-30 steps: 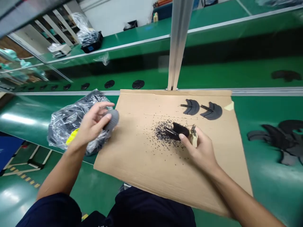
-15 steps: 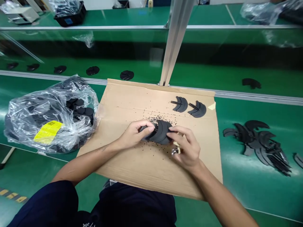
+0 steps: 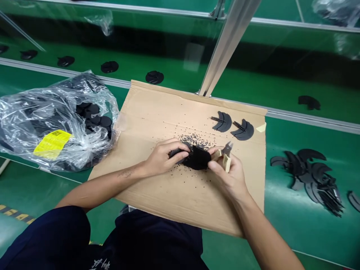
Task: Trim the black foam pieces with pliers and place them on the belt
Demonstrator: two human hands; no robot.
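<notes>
Between both hands, over the cardboard sheet [image 3: 152, 195], is a black plastic part [image 3: 197, 157] with a curved, fan-like shape. My left hand [image 3: 167, 157] pinches its left end between thumb and fingers. My right hand [image 3: 229, 172] touches its right edge with the fingertips and also holds a pair of side cutters [image 3: 226, 152] with cream handles, jaws pointing up and away from the part. Small black plastic bits [image 3: 194, 139] lie scattered around and under the part. Two similar black parts with thin stems [image 3: 222, 122] lie at the upper right of the cardboard.
A clear plastic bag [image 3: 64, 116] of black parts with a yellow label stands at left. A pile of curved black pieces [image 3: 309, 176] lies on the green table at right. Behind the cardboard rises a metal post [image 3: 225, 56]. Single black parts [image 3: 154, 77] line the strip beyond the rail.
The black part has been turned over, from its stepped face to a darker, flat-looking face. The cutters have swung up in my right hand, and the camera view has shifted.
</notes>
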